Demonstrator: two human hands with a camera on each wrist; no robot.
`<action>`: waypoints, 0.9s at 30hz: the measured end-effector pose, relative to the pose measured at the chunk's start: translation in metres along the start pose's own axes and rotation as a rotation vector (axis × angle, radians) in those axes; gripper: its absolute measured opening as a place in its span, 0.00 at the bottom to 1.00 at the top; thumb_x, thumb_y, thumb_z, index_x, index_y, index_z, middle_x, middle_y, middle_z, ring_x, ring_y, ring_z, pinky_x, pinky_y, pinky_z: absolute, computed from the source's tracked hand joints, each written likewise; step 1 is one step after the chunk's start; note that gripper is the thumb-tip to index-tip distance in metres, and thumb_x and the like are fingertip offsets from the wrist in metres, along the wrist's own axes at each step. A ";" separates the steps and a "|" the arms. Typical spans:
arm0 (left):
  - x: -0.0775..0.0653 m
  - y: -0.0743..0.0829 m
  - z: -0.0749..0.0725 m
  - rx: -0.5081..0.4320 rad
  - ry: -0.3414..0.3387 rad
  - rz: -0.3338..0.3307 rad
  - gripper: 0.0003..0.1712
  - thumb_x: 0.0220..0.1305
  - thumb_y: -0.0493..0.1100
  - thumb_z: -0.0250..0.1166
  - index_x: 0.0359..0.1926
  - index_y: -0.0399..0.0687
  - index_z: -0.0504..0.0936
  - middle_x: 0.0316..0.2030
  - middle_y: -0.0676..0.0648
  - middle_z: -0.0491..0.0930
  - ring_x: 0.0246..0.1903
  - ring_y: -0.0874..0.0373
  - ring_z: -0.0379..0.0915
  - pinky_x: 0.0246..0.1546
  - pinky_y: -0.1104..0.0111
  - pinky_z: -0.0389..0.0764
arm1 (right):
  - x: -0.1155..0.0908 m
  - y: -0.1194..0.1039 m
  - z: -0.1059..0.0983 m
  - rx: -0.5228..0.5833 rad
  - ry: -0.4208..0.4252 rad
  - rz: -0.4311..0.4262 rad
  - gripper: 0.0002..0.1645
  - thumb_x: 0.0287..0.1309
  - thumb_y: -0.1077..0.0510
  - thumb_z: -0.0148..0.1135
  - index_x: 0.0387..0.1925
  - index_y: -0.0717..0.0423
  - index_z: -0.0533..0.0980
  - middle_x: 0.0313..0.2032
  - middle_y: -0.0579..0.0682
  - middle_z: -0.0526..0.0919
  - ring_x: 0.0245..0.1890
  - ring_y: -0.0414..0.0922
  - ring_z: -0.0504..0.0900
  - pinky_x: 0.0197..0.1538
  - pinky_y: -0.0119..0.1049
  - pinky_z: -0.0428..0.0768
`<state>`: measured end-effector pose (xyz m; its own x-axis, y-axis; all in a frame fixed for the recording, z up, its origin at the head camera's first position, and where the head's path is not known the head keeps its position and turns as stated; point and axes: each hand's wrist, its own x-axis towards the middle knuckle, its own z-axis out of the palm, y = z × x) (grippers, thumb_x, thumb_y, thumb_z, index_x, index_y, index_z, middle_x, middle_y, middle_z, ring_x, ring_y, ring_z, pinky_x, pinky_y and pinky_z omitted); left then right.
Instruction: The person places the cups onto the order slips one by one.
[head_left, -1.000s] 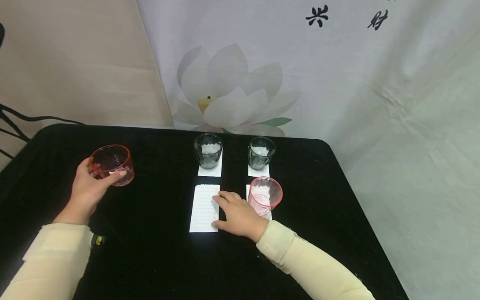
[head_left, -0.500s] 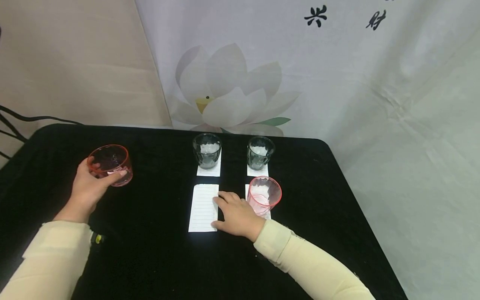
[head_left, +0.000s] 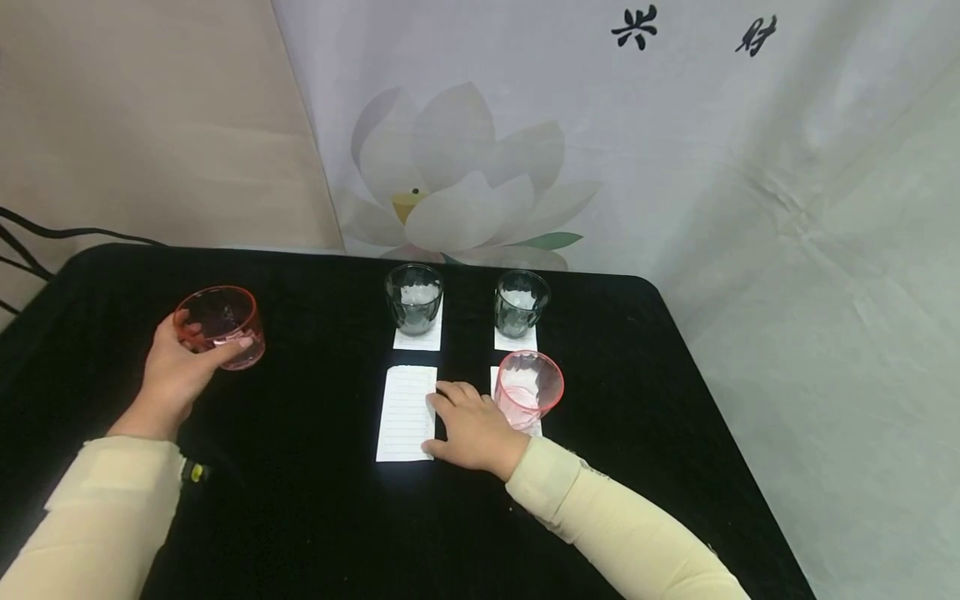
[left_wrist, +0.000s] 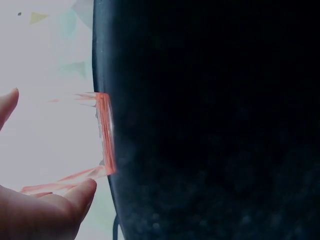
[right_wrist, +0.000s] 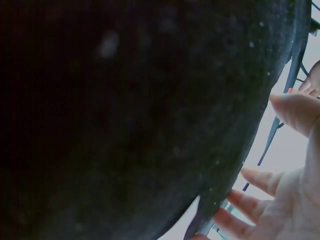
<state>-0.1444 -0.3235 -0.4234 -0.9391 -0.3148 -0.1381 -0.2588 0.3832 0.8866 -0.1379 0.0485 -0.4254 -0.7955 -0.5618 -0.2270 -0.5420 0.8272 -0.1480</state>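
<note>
My left hand (head_left: 168, 371) grips a clear glass tumbler with a red-pink tint (head_left: 243, 337) at the left of the table, thumb on its near side. In the left wrist view the tumbler's red edge (left_wrist: 106, 132) shows beside the fingers. My right hand (head_left: 476, 429) lies low over the table's middle, fingers spread and fingertips at the right edge of a lined white paper slip (head_left: 405, 417); whether they press on it I cannot tell. The right wrist view shows the spread fingers (right_wrist: 295, 112) holding nothing. Another pink tumbler (head_left: 532, 392) stands on paper behind the right wrist.
Two grey glass tumblers, one at the back middle (head_left: 414, 304) and one right of it (head_left: 521, 304), stand on white slips. A black cloth (head_left: 322, 517) covers the table. Pale curtains (head_left: 480, 50) hang behind; dark cables (head_left: 82, 233) run at the far left.
</note>
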 end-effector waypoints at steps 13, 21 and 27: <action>-0.001 0.004 -0.001 0.011 0.006 -0.032 0.58 0.62 0.55 0.65 0.74 0.37 0.36 0.71 0.26 0.44 0.68 0.28 0.44 0.65 0.38 0.57 | 0.001 0.000 -0.002 0.012 -0.009 0.006 0.41 0.56 0.38 0.63 0.67 0.50 0.66 0.70 0.50 0.62 0.68 0.49 0.61 0.66 0.51 0.68; -0.004 0.010 0.001 0.001 0.025 -0.023 0.56 0.62 0.55 0.65 0.75 0.39 0.38 0.71 0.28 0.45 0.68 0.30 0.45 0.66 0.41 0.58 | 0.000 -0.001 -0.002 -0.004 -0.012 0.005 0.41 0.56 0.38 0.63 0.68 0.50 0.66 0.70 0.50 0.62 0.68 0.49 0.61 0.65 0.51 0.69; -0.006 0.017 0.003 -0.008 0.036 -0.004 0.55 0.62 0.55 0.65 0.75 0.43 0.40 0.70 0.30 0.48 0.68 0.34 0.49 0.68 0.47 0.60 | 0.001 0.000 -0.001 -0.005 -0.012 0.010 0.42 0.56 0.37 0.62 0.68 0.49 0.65 0.70 0.50 0.62 0.68 0.49 0.60 0.66 0.51 0.68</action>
<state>-0.1437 -0.3120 -0.4090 -0.9294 -0.3471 -0.1259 -0.2606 0.3752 0.8896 -0.1388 0.0475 -0.4250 -0.7974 -0.5536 -0.2402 -0.5355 0.8327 -0.1413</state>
